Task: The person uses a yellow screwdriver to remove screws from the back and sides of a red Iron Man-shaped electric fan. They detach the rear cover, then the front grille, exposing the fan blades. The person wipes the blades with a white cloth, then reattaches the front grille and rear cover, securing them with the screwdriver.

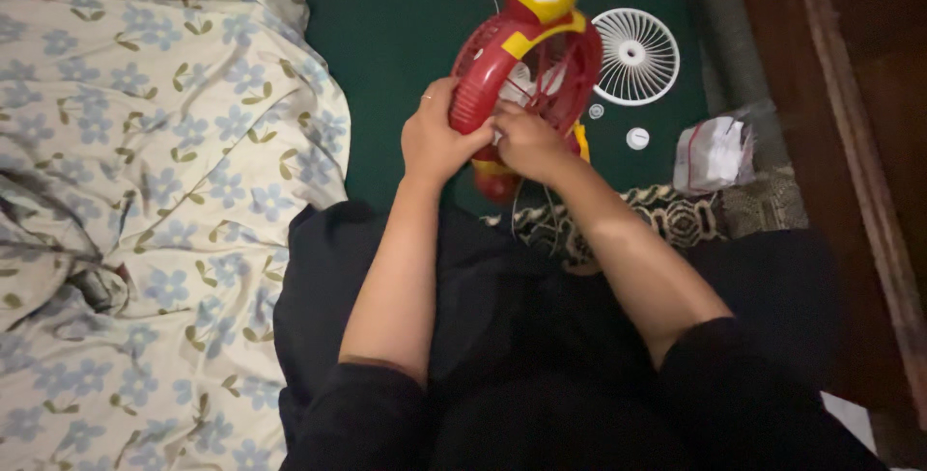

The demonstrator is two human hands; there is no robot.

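Head view: left hand (436, 141) clamps the red fan toy (526, 66) steady on the green mat (386, 37) while right hand (526, 141) pinches inside its cage.

Home bedroom, floral bedsheet (145, 143), green carpet (406, 27)

Black rolled sleeves, ring — left grip (436, 143)

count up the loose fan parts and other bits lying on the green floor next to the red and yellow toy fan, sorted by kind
White round fan grille: 1
Small white round caps: 2, one larger, one smaller
Clear plastic bag: 1
Total: 4
Both hands, left and right, grip the toy fan itself.
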